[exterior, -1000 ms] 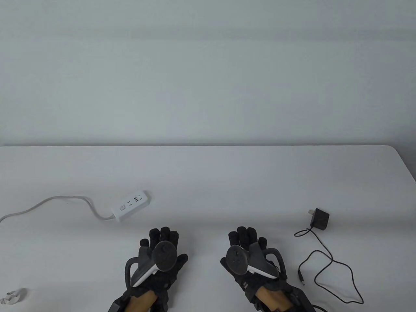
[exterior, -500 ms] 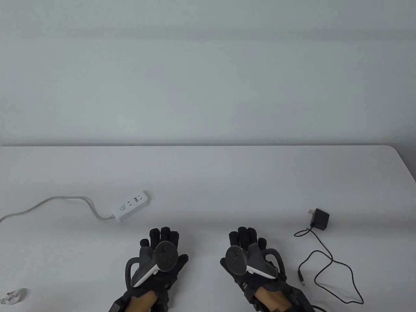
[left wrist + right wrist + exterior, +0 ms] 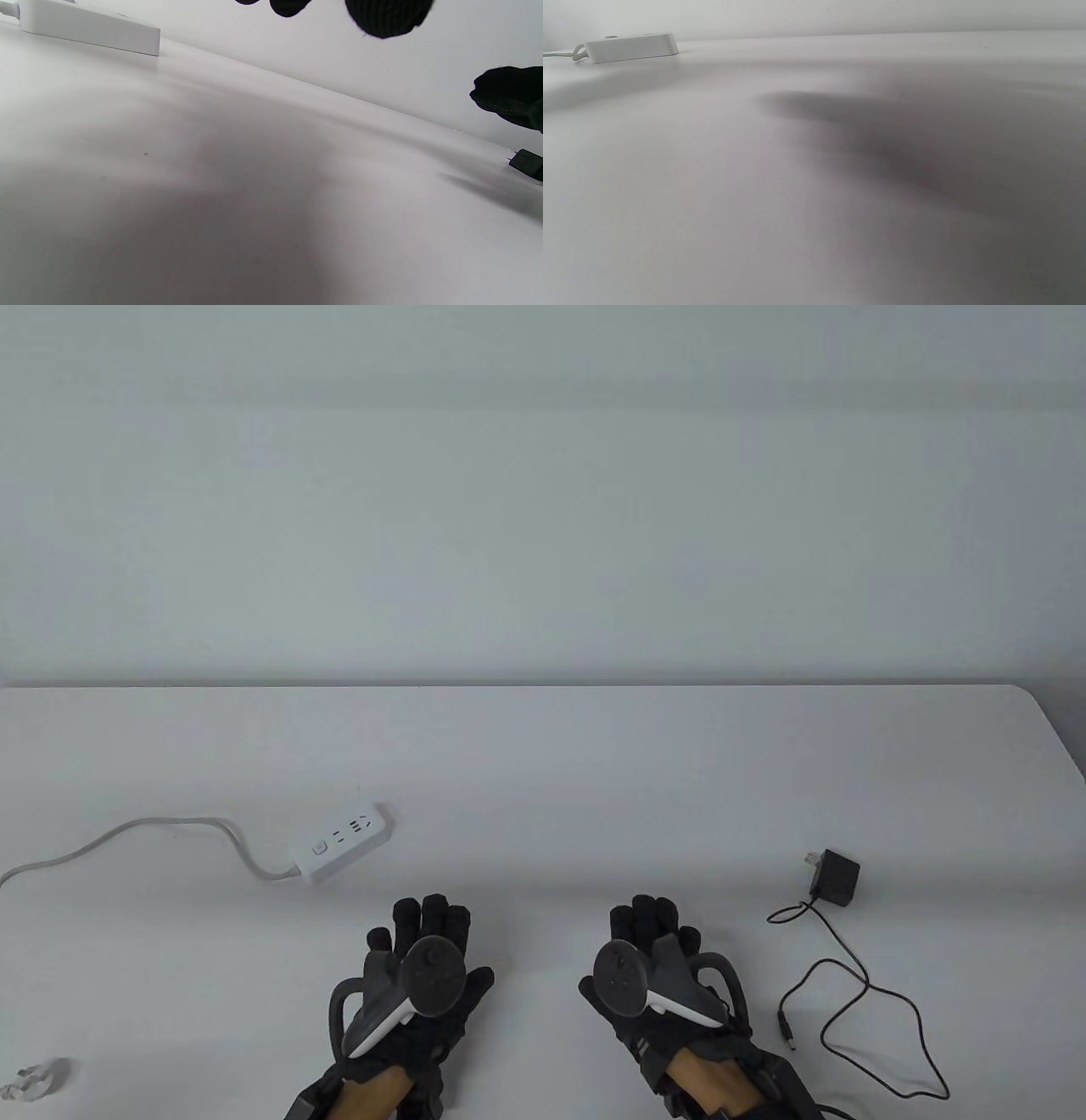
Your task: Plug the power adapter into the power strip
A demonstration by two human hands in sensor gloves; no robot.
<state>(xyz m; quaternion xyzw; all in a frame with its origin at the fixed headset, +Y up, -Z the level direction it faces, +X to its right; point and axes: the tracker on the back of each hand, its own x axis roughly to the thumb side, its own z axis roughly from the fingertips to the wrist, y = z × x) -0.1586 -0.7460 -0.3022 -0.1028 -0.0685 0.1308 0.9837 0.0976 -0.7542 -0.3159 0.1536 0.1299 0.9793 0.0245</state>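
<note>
A white power strip [image 3: 344, 843] lies on the table at the left, its sockets facing up; it also shows in the left wrist view [image 3: 89, 26] and in the right wrist view [image 3: 630, 47]. A black power adapter [image 3: 835, 878] lies at the right with its prongs pointing left; its corner shows in the left wrist view [image 3: 527, 163]. My left hand [image 3: 420, 929] is flat and open, below and right of the strip, holding nothing. My right hand [image 3: 649, 923] is flat and open, left of the adapter, holding nothing.
The strip's white cord [image 3: 127, 833] runs off the left edge. The adapter's thin black cable [image 3: 857, 993] loops toward the front right and ends in a barrel plug [image 3: 788, 1032]. A small clear object [image 3: 34, 1077] lies at the front left. The table's right edge [image 3: 1056, 729] is rounded.
My right hand has shifted slightly to the right and forward. My left hand has barely moved. The strip and the adapter lie where they were.
</note>
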